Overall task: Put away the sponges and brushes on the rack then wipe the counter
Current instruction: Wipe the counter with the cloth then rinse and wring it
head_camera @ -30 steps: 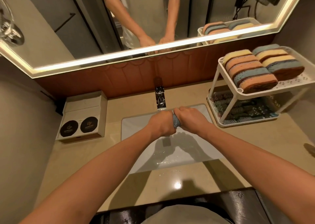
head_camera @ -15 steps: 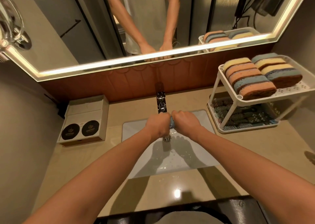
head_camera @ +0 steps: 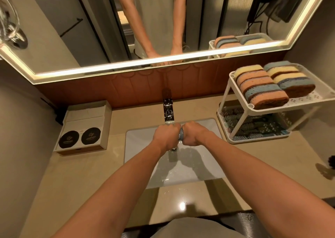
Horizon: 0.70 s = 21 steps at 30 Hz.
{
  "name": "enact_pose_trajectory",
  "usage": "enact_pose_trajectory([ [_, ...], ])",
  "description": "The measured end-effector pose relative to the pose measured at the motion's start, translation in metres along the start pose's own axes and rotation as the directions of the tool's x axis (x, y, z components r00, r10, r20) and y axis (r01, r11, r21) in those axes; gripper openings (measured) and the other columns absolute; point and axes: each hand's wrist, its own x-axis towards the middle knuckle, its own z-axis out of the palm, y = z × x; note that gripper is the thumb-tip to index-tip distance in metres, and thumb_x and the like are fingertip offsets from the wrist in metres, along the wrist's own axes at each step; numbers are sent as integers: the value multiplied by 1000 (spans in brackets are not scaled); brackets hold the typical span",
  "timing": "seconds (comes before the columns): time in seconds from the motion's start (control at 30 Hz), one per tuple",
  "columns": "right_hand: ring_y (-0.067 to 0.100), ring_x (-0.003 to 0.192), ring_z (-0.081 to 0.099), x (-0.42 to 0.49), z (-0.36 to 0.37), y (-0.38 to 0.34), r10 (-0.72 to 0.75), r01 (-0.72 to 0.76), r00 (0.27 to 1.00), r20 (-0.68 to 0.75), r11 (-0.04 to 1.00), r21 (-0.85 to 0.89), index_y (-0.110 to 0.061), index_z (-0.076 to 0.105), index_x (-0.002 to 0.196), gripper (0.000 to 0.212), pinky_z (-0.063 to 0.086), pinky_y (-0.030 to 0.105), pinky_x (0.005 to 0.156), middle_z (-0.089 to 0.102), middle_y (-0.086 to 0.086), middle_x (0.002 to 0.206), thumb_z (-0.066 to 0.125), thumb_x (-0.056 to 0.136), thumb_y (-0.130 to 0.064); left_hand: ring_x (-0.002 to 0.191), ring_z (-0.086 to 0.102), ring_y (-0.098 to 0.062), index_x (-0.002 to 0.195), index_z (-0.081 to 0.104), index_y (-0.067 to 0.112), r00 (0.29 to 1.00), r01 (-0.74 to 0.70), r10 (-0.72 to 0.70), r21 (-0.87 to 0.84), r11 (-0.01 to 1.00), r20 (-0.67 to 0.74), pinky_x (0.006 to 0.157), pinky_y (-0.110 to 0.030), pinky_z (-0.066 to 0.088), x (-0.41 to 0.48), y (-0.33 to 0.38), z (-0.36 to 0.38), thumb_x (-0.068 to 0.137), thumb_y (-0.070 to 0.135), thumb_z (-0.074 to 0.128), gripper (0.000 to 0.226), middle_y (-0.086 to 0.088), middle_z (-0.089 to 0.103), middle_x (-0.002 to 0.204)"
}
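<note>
Both hands are closed into fists, knuckle to knuckle, over the white rectangular sink basin (head_camera: 137, 138). The left hand (head_camera: 165, 135) and right hand (head_camera: 194, 135) are clamped on a small blue-grey cloth (head_camera: 181, 135); only a narrow twisted strip of it is seen between the fists. The fists are held just in front of the chrome faucet (head_camera: 169, 112), above the drain. Water droplets are seen on the basin floor and on the beige stone tabletop (head_camera: 262, 165) at the sink's front edge.

Right of the sink, a white two-tier plastic rack (head_camera: 233, 85) is set on the tabletop against the brown back panel. On its upper tier, two rows of layered sponges (head_camera: 261, 87) in yellow, orange and blue with dark scouring bases are packed side by side, touching. On the lower tier, dark brushes (head_camera: 253, 123) are laid flat; the count cannot be told.

Left of the sink, a cream box with two black round labels (head_camera: 84, 127) is placed near the back panel. Behind the sink, a lit-edged mirror (head_camera: 54, 20) is mounted, in which the person's forearms and the rack's sponges are reflected.
</note>
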Motion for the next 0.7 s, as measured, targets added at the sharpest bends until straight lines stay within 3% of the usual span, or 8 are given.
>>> enact_pose_trajectory([
  [0.3,20,54,58,-6,-5,-3,53,-83,985,163,979,186,-13,63,69,11,50,28,52,63,8,67,57,78,-11,82,69,-32,112,55,14,994,-109,110,64,992,-27,60,-32,39,1,-4,-1,86,16,59,26,-7,72,97],
  [0.37,22,57,58,-7,-1,-3,64,-94,988,141,971,219,-13,63,69,8,50,30,54,65,8,69,60,77,-13,80,69,-30,112,55,15,995,-90,93,72,993,-43,59,-32,39,-3,-4,1,85,14,59,27,-7,72,94],
  [0.43,26,73,62,-6,-2,-3,47,-54,998,52,988,146,-15,63,80,2,49,33,63,69,9,84,62,78,-16,80,68,-28,113,56,17,999,-5,7,23,1000,-53,59,-32,43,-5,-3,3,84,16,61,30,-4,72,95],
  [0.53,30,97,65,-7,3,-2,-11,9,985,-173,1000,-13,-20,60,111,27,50,35,73,68,5,108,63,84,-20,88,69,-25,114,59,23,980,185,-195,-193,964,-33,71,-33,55,-13,-2,9,78,28,66,37,1,72,99],
  [0.6,27,106,62,-8,7,1,-72,70,963,-259,997,-17,-25,54,125,43,53,38,80,62,3,117,66,84,-20,96,66,-24,108,62,27,968,223,-246,-275,935,-51,77,-33,51,-18,-2,7,75,37,67,35,1,67,99],
  [0.7,19,123,44,-14,11,8,-84,153,969,-232,941,301,-34,33,150,85,45,37,101,46,2,132,75,77,-23,109,50,-24,111,64,33,952,274,-304,-347,897,-35,90,-39,46,-22,-10,4,72,61,73,49,-3,53,108],
])
